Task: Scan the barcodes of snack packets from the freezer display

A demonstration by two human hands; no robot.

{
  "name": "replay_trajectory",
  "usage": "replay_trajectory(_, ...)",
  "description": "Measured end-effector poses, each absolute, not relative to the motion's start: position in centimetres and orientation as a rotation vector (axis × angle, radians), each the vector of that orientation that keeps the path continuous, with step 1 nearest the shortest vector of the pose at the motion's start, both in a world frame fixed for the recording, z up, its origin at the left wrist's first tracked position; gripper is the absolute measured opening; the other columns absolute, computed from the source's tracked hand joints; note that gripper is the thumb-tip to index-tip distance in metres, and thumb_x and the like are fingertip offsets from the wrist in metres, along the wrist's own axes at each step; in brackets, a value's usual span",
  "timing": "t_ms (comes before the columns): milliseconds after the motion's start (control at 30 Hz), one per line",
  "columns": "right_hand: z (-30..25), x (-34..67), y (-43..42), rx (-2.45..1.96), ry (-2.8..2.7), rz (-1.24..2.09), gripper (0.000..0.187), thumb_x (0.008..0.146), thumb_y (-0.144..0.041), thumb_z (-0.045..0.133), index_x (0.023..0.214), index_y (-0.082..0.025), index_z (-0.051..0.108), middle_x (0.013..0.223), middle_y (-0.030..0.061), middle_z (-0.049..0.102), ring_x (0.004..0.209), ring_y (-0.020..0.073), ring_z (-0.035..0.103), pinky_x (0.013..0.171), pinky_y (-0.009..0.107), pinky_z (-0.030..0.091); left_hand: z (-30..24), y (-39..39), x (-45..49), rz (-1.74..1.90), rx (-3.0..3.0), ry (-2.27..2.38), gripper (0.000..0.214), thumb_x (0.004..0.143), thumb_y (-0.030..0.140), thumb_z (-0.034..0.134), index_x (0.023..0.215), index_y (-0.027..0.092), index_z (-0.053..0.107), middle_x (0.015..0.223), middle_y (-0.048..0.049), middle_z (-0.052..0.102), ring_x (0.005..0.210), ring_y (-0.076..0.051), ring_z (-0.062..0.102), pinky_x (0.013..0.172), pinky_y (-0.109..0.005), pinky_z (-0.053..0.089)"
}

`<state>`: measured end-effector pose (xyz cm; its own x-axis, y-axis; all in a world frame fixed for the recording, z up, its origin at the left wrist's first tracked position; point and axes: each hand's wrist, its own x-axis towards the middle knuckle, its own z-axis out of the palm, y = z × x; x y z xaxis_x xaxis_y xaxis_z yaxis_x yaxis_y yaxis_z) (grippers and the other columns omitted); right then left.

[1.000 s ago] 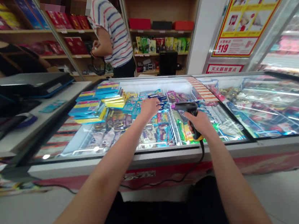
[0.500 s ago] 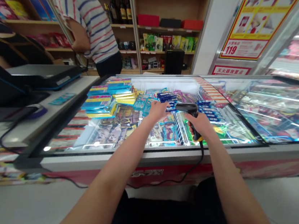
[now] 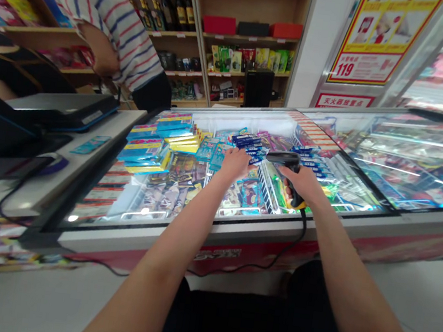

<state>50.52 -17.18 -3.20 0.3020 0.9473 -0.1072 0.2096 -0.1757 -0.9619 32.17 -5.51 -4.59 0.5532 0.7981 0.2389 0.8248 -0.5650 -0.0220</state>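
My right hand (image 3: 302, 182) is closed round the handle of a black barcode scanner (image 3: 284, 160), whose head points left over the open chest freezer (image 3: 262, 226). Its black cable (image 3: 266, 260) hangs down over the freezer's front. My left hand (image 3: 235, 162) reaches into the freezer and grips a blue packet (image 3: 252, 149) among the stacked blue and yellow packets. The scanner head is a short way to the right of that packet.
A person in a striped shirt (image 3: 114, 18) bends at the counter at the back left. A black till unit (image 3: 17, 119) stands on the grey counter (image 3: 41, 187) at left. Glass lids (image 3: 401, 150) cover the freezer's right part. Shelves (image 3: 241, 34) line the back wall.
My left hand has closed on a blue packet and raised it slightly toward the scanner. The person in the striped shirt has moved left. My view has shifted a little to the right.
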Motion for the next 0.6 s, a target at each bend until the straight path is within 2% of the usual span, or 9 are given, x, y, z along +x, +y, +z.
replay_trajectory(133,-3.3,51.0,-17.3,-1.623,-1.093,0.955,0.03,0.081,-0.039,0.07,0.067,-0.021,0.05,0.047,-0.0011,0.054,0.035,0.0125,0.051,0.034,0.023,0.042,-4.6,-5.5,32.3,-0.323,-2.668,-1.423,0.036,0.09,0.043,0.057,0.117,0.021,0.065,0.119,-0.0113,0.067,0.12,-0.029,0.052,0.107,-0.042,0.031)
replay_trajectory(367,-3.3,51.7,-17.6,-1.671,-1.127,0.857,0.029,0.081,-0.039,0.069,0.067,-0.02,0.052,0.048,-0.0011,0.055,0.034,0.0116,0.05,0.033,0.022,0.041,-4.3,-5.3,32.5,-0.391,-2.688,-1.535,0.03,0.094,0.038,0.051,0.11,0.02,0.068,0.11,-0.0116,0.071,0.112,-0.027,0.059,0.106,-0.041,0.033)
replay_trajectory(600,-3.5,52.1,-17.6,-1.705,-1.171,0.798,0.029,0.079,-0.039,0.071,0.067,-0.02,0.053,0.045,-0.001,0.055,0.032,0.0128,0.051,0.033,0.022,0.041,-4.3,-5.3,32.5,-0.472,-2.673,-1.559,0.032,0.094,0.035,0.047,0.113,0.02,0.068,0.114,-0.0115,0.07,0.111,-0.026,0.06,0.106,-0.041,0.035)
